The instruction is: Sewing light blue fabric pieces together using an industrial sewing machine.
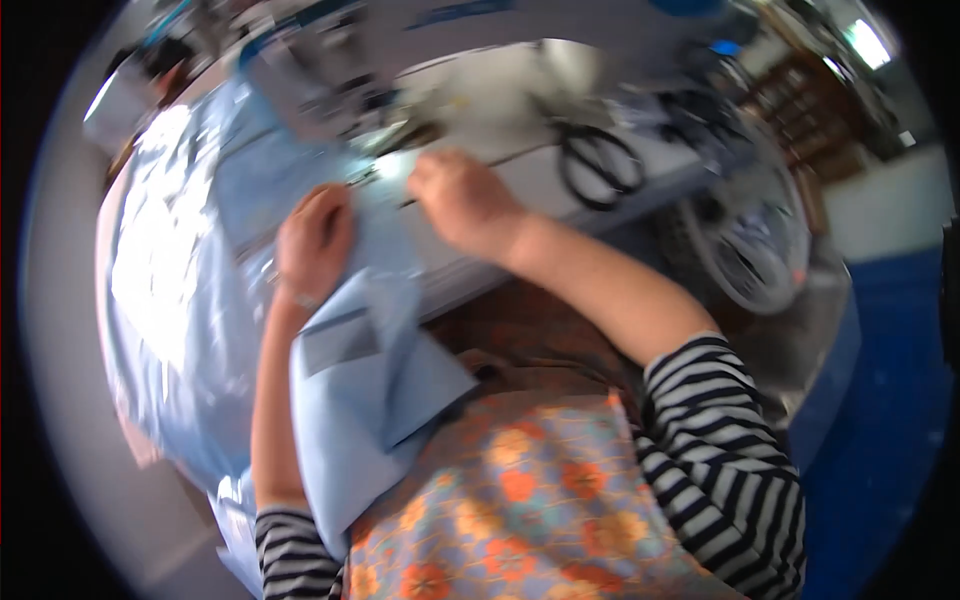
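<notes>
Draping over the front edge of the worktop [668, 155], left of its middle, the light blue cloth [365, 400] runs from a lit spot at the sewing machine [480, 35] down to the floral apron [505, 500]. Glossy pale blue material [185, 270] spreads along the left side.

Grip: left hand [317, 240] lies at the cloth with fingers curled; cannot tell whether it pinches a fold. Right hand [465, 200] sits just right of the lit spot, fingers drawn together; blur hides whether anything is between them.

Risks, as judged:
1. Both hands are near the stitching area; a slip inward could put a fingertip under the needle, itself too blurred to make out.
2. Cloth bunches between left forearm and apron; its weight, or the forearm pressing it, could drag the upper part askew.
3. Black-handled scissors [600, 160] lie near the front edge, right of the hands; a wide swing of the right forearm could nudge them off.

Room: a white strip between right hand and scissors allows some sideways travel, bounded by the front edge slanting away rightward. A clear plastic tub [755, 305] shows beside that edge's right end. Leftward room looks tighter: material crowds the left wrist.
</notes>
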`<move>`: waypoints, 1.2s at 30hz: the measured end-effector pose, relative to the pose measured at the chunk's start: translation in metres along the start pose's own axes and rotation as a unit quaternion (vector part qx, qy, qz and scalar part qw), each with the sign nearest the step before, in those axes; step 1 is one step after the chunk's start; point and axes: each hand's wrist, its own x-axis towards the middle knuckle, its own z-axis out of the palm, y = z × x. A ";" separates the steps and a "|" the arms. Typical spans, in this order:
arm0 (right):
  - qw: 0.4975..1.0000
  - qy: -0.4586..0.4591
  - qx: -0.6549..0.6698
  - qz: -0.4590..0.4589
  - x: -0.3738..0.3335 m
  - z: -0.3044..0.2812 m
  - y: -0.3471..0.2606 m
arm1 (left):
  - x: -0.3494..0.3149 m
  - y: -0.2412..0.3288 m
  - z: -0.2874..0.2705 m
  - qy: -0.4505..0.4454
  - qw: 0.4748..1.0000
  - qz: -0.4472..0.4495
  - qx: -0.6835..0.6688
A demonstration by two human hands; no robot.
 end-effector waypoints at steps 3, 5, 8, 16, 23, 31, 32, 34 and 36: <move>0.994 0.076 0.060 -0.053 -0.064 -0.043 0.009 | 0.003 0.000 0.001 0.004 0.999 0.037 0.010; 0.990 0.123 0.074 0.011 -0.122 -0.079 0.027 | 0.003 -0.001 0.001 -0.012 1.000 0.020 0.009; 0.969 0.166 0.001 0.182 -0.215 -0.131 0.071 | 0.000 -0.004 -0.001 -0.042 0.998 0.028 0.029; 0.747 0.278 0.048 0.602 -0.372 -0.220 0.227 | -0.009 -0.013 -0.007 -0.074 0.988 0.054 0.128; 0.765 0.009 -0.116 0.633 -0.378 -0.140 0.307 | -0.010 -0.016 -0.008 -0.067 0.992 0.043 0.094; 0.785 0.040 -0.092 0.611 -0.370 -0.139 0.290 | -0.010 -0.011 -0.007 -0.062 0.994 0.004 0.089; 0.784 0.092 -0.082 0.609 -0.364 -0.146 0.280 | -0.011 -0.010 -0.006 -0.055 0.996 0.012 0.071; 0.782 0.173 -0.086 0.593 -0.346 -0.168 0.263 | -0.011 -0.009 -0.005 -0.059 0.995 0.017 0.080; 0.783 0.227 -0.040 0.578 -0.320 -0.193 0.247 | -0.012 -0.008 -0.005 -0.047 0.995 0.013 0.092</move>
